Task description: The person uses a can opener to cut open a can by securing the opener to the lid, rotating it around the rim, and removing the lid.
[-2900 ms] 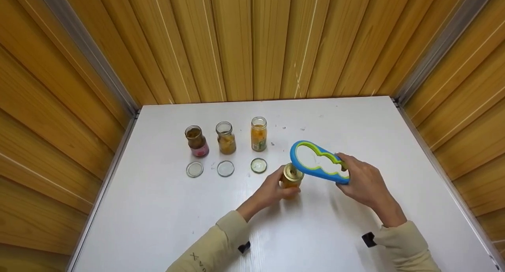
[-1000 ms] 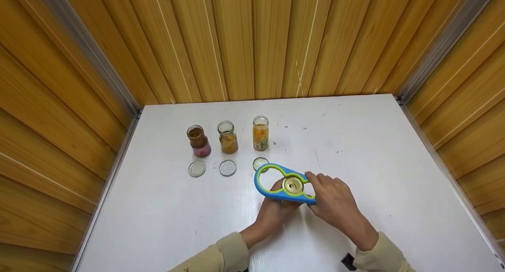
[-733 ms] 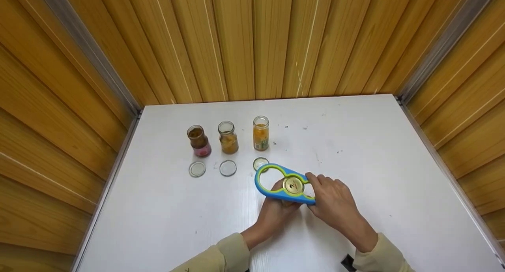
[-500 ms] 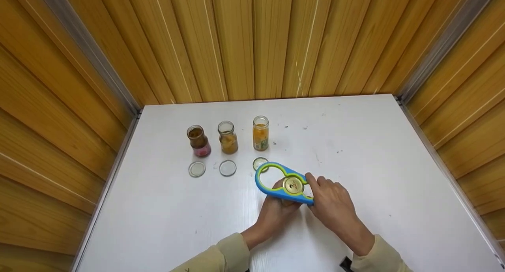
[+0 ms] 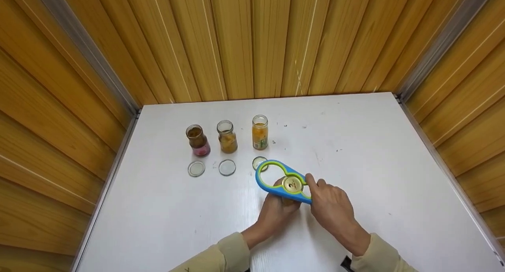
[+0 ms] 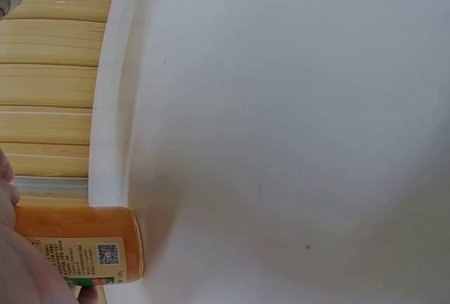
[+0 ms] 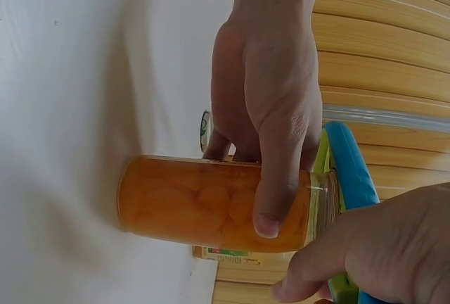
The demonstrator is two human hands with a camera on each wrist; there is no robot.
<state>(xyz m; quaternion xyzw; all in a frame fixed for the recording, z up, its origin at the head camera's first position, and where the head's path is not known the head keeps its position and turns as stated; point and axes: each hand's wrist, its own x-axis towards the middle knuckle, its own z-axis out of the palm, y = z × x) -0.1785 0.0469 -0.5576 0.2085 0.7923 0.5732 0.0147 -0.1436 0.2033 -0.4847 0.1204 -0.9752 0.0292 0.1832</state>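
My left hand [image 5: 273, 214] grips a glass jar [image 7: 190, 198] of orange fruit round its body, thumb across the front in the right wrist view. A printed label with a square code shows on the jar's side in the left wrist view. The gold lid [image 5: 292, 184] sits in the narrower opening of a blue and green jar opener [image 5: 263, 189]. My right hand [image 5: 333, 205] holds the opener by its right end, close beside the jar. In the head view the opener hides most of the jar's body.
Beyond the hands stand three lidless jars: a brown one with a pink label [image 5: 200, 147], a yellowish one [image 5: 228, 141] and an orange one [image 5: 259, 137]. Nearer lie their lids, a left lid [image 5: 196, 169], a middle lid [image 5: 227, 167] and a right lid [image 5: 258, 161], partly behind the opener.
My right hand has brought the opener left and down over the jar's lid, and the jar has come nearer. In the last second the opener's right end has swung slightly, the jar staying put.
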